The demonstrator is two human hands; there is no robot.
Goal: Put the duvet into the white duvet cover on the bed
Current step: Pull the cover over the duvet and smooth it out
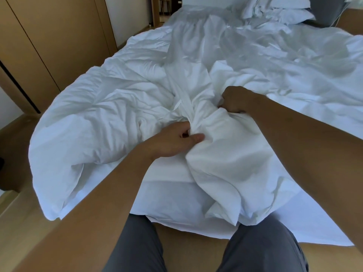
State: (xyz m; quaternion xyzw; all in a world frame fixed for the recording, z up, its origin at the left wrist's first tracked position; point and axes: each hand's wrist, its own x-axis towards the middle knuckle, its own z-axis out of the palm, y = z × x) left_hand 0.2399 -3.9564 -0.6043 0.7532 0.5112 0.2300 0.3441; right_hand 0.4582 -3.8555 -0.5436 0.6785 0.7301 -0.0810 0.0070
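Left hand (176, 138) grip pinches bunched duvet cover (225, 154), near centre of bed (167, 193). Right hand (235, 100) grip clamped on same bunch, slightly farther. Duvet (88, 124), apparently, heaped left. Risk: all-white layers, wrong layer grabbed; opening twists, duvet bunches inside.

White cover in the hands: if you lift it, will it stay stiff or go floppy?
Probably floppy: the white cover bunches into soft folds where the left hand and right hand grip it. It would likely sag, since its lower edge already droops past the bed end. It looks thin, so probably light for its size.
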